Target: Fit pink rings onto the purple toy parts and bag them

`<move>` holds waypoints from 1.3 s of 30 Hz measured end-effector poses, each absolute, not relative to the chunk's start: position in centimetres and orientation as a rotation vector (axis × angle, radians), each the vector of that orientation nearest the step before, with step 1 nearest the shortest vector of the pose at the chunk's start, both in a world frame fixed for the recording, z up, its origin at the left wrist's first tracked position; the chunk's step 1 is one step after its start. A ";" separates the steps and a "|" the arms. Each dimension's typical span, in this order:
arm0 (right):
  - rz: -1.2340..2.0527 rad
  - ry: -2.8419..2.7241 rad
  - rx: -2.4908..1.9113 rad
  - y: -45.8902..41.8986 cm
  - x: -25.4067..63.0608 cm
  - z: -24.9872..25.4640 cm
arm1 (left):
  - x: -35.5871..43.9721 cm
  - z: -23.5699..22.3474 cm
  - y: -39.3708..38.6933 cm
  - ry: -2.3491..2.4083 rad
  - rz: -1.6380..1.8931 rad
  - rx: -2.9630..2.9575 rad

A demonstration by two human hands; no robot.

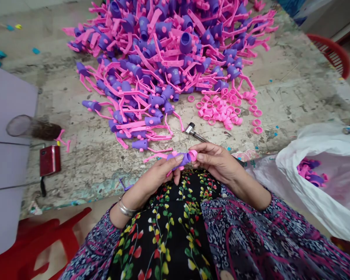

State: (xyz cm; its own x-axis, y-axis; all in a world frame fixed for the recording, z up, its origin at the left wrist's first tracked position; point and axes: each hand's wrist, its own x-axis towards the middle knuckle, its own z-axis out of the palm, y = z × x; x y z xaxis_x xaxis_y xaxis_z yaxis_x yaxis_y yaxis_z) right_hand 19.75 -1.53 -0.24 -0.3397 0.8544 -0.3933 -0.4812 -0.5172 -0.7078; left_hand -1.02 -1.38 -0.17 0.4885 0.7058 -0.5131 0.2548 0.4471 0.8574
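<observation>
Just over my lap, at the table's front edge, my left hand [162, 170] grips a purple plastic tube piece [185, 158] with pink arms trailing to the left. Between the fingertips of my right hand [214, 160] is a small pink ring [193, 155], held against the purple piece's open end. Whether the ring is seated on that end I cannot tell. Beyond my hands lies a loose heap of pink rings [220, 109]. A big pile of purple pieces with pink arms [163, 50] covers the back and middle of the table.
A small hammer [194, 131] lies right in front of my hands. To the right a white sack [288, 155] stands open with purple and pink pieces inside. At the left are a glass [20, 126] on its side, a red phone-like object [49, 160] and a red stool [58, 237].
</observation>
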 end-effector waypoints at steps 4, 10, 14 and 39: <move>1.949 -0.611 -0.972 -1.5 19.7 -0.3 | -0.7 0.6 -1.3 1.112 0.333 1.150; 1.927 -0.623 -1.011 -1.5 19.7 -0.7 | -0.5 0.8 -1.2 1.156 0.308 1.225; 1.917 -0.638 -1.039 -1.5 19.7 -0.9 | -0.5 0.7 -1.2 1.199 0.297 1.259; 1.853 -0.709 -1.099 -1.8 19.5 -1.7 | 0.1 0.3 -1.5 1.394 0.271 1.459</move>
State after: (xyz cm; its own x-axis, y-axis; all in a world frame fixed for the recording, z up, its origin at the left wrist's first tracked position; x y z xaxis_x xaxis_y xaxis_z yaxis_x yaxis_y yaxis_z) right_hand 19.52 -1.76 -1.72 -0.2564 0.8751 -0.4105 -0.3775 -0.4816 -0.7909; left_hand 0.08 -1.47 0.27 0.2952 0.8295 -0.4741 0.5918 0.2309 0.7724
